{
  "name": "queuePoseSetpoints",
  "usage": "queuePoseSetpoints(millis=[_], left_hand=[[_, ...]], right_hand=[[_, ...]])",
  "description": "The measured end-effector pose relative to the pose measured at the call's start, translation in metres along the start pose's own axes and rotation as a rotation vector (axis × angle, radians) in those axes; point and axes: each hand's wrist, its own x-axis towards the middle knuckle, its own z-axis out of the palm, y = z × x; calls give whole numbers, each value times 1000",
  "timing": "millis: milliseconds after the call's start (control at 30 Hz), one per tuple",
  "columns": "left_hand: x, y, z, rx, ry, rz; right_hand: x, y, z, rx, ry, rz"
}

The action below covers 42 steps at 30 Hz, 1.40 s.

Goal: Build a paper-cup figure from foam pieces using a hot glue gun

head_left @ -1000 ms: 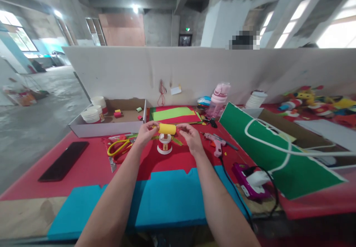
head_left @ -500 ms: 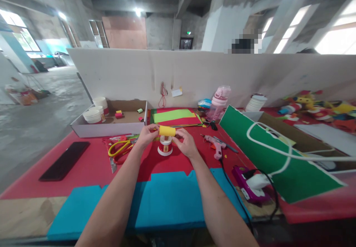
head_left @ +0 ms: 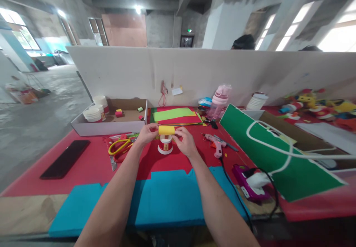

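Observation:
A yellow paper roll [head_left: 166, 130] lies level between my hands, just above a small red and white paper cup [head_left: 165, 145] that stands on the red table cover. My left hand [head_left: 147, 134] pinches the roll's left end. At its right end my right hand [head_left: 184, 139] grips it with thumb and fingers. Whether the roll touches the cup's top cannot be made out. Yellow-handled scissors [head_left: 119, 147] lie left of my left hand, and a pink glue gun [head_left: 217, 145] lies to the right.
A black phone [head_left: 65, 159] lies at left, below a box [head_left: 108, 129] of cups and small rolls. Blue sheets [head_left: 167, 199] line the near edge. At right are a purple power strip [head_left: 250, 186], cables and a green board [head_left: 272, 162]. Behind stands a pink bottle [head_left: 219, 100].

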Motion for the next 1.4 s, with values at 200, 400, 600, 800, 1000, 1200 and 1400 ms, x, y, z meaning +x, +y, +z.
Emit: queuePoseSetpoints(millis=[200,400,600,800,1000,1200,1400], left_hand=[[-2,3,0,-15,-15,-25],[-3,7,-1,-25,-31,-49],[-4,6,-1,-27,-42,-66],[-4,6,-2,-32,-46,-85],[-3,6,-2,-41,-53,-64],[-3,6,-2,-55,-58,-78],[-3,6,-2,-65,-65,-90]], right_hand=[[-1,0,0,-9,-4,6],[-1,-2,-1,-25,-7,0],[-1,-3,-1,-17,-8,-7],[-2,-2,0,-19,-6,-13],[-1,-3,0,-14,-13,-9],[-2,-2,0,-17,-14,1],[-2,-4,0,-24,-17,3]])
